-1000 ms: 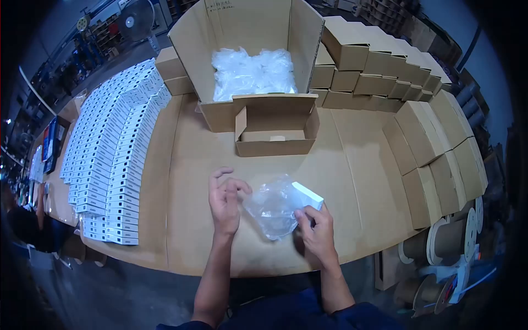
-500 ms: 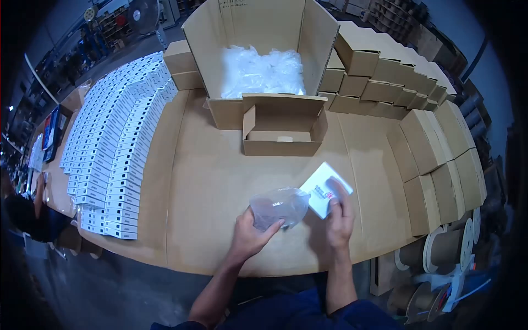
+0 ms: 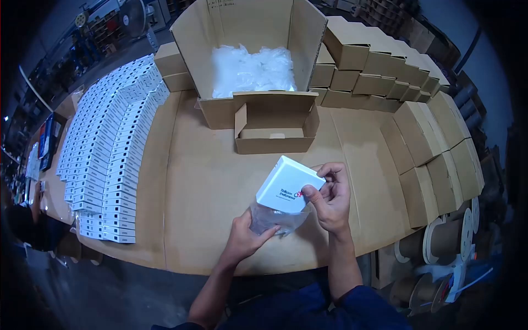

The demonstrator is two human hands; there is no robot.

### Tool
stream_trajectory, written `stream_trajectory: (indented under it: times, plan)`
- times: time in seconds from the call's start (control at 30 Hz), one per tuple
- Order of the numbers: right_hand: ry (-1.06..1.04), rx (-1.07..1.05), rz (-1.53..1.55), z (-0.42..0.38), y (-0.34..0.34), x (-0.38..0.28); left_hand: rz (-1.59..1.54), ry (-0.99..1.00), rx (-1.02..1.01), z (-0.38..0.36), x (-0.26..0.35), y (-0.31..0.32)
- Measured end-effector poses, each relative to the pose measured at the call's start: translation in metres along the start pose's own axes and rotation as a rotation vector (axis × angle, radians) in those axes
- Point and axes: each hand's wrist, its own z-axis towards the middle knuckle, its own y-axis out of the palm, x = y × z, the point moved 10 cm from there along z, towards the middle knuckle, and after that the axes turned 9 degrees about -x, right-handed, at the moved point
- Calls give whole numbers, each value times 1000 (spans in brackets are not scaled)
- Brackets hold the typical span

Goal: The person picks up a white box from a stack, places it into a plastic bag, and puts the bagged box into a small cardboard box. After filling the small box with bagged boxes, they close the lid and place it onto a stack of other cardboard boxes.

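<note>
My right hand (image 3: 332,199) grips a small white box (image 3: 287,185) by its right corner, thumb on the printed face and fingers behind. The print reads "Telkom Indonesia" beside a red mark. Just below it, my left hand (image 3: 247,237) pinches a clear plastic bag (image 3: 279,221) between thumb and fingers. The lower edge of the white box overlaps the bag's mouth in this view. Beyond my hands, an open brown carton (image 3: 275,145) stands with its flap raised, a small pale piece on its floor.
A large cardboard box (image 3: 187,52) at the back holds many clear bags (image 3: 253,69). Stacked white boxes (image 3: 102,140) line the left side of the cardboard-covered table (image 3: 203,220). Brown cartons (image 3: 434,148) are piled at right, with cable spools (image 3: 443,245) below. Another person (image 3: 22,225) is at far left.
The white box has moved left and turned, coming from the bag's right side to over its mouth. My left hand keeps the bag in nearly the same spot. The view has shifted slightly.
</note>
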Motion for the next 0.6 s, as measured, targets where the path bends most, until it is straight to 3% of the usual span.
stream_trajectory:
  times: [0.37,0.47,0.6]
  plan:
    - [178,-93,-332,8,6,13,-7,-6,-50,0,0,4]
    - [245,-127,-377,10,6,29,-557,-46,-50,-5,-32,12]
    - [352,-158,-161,3,5,60,-686,-38,58,-6,-43,11]
